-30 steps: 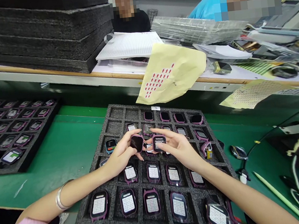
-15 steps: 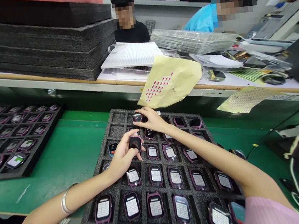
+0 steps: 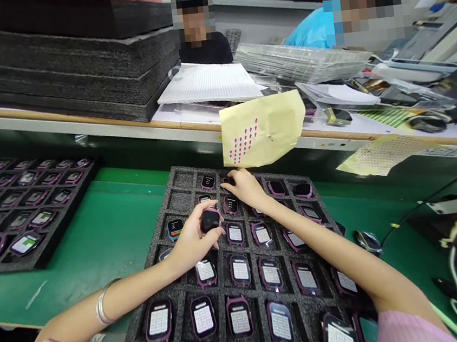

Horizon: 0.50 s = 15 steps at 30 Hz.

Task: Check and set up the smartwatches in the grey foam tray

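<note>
My left hand (image 3: 192, 237) is closed around a purple-framed smartwatch (image 3: 210, 220) with a dark screen, held above the black foam tray (image 3: 180, 199). At the tray's back row, my right hand (image 3: 248, 189) has its thumb and fingertips around another smartwatch (image 3: 228, 182), mostly hidden by the fingers. Just left of those fingertips, a watch with a lit menu (image 3: 208, 182) lies in its compartment. Many nearer compartments hold purple watches showing white grid screens, such as the front one (image 3: 203, 316). A blue-framed watch (image 3: 175, 229) lies left of my left hand.
A second foam tray of watches (image 3: 41, 256) is on the green bench (image 3: 107, 227) at left. Black foam trays are stacked (image 3: 137, 77) on the shelf behind. A yellow sheet with red arrows (image 3: 265, 129) hangs over the shelf edge. Two people are beyond; cables run at right.
My right hand has shifted right from one back-row watch to the neighbouring one, leaving the first in its compartment with its screen showing. My left hand still holds its watch. The yellow sheet has swung.
</note>
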Available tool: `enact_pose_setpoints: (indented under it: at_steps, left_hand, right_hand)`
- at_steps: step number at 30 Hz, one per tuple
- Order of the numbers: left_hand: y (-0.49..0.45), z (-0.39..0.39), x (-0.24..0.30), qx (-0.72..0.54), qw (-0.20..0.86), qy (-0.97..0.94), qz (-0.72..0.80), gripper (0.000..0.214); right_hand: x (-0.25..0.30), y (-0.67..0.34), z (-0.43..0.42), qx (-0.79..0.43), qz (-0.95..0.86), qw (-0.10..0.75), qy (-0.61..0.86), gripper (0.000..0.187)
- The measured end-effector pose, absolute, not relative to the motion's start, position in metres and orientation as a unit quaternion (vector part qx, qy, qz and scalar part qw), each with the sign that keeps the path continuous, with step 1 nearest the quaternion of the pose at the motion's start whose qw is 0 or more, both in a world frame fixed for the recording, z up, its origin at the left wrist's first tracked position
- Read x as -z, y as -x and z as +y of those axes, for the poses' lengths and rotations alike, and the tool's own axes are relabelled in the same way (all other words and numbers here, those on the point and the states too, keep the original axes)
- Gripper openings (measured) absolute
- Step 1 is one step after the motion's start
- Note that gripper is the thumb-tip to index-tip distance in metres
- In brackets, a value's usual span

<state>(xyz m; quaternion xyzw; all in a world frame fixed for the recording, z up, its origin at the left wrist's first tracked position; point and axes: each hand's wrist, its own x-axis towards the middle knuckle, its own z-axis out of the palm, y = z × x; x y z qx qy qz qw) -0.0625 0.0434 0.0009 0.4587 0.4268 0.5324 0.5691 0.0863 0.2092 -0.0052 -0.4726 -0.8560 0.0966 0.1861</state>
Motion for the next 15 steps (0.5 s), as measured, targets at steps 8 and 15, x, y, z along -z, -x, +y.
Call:
enact_pose_setpoints:
  at_steps: [8, 15]
  left_hand:
    - [0.066, 0.043, 0.000, -0.497, 0.491, -0.518, 0.493, 0.050]
    - [0.068, 0.039, 0.001, -0.468, 0.434, -0.579, 0.507, 0.037]
  right_hand:
    - [0.004, -0.102, 0.169, -0.231, -0.852, 0.296, 0.366, 0.007]
    - [-0.027, -0.114, 0.113, -0.563, -0.649, 0.317, 0.402, 0.028]
